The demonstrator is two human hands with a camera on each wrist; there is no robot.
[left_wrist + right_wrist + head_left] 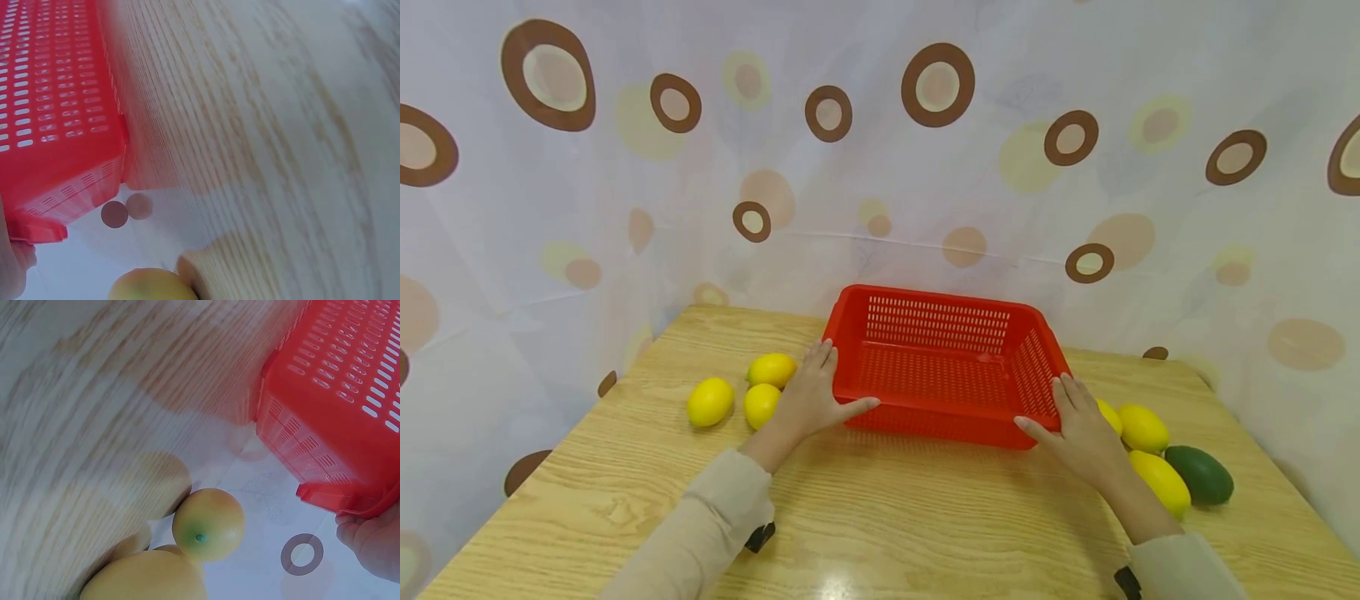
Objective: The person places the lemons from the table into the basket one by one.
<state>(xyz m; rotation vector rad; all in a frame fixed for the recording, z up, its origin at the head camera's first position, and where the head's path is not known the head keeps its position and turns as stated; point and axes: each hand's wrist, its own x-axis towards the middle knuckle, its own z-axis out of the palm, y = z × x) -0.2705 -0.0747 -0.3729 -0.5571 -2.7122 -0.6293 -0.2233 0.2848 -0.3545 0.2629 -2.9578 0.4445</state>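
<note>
A red plastic basket [925,425] with slotted walls stands on the wooden table, its mesh floor in plain sight. My left hand [811,396] holds its left front corner, thumb over the front rim and fingers along the left side. At the right front corner my right hand [1086,429] holds it the same way. Fingers [365,540] curl at the rim in the right wrist view, while the left wrist view catches only a bit of the left hand [11,269] beside the rim.
Several yellow lemons [711,402] lie left of the basket. On the right are more yellow fruits [1142,427] and a dark green fruit [1199,475], close to the right forearm. Behind the wooden table [925,517] hangs a patterned curtain [880,183].
</note>
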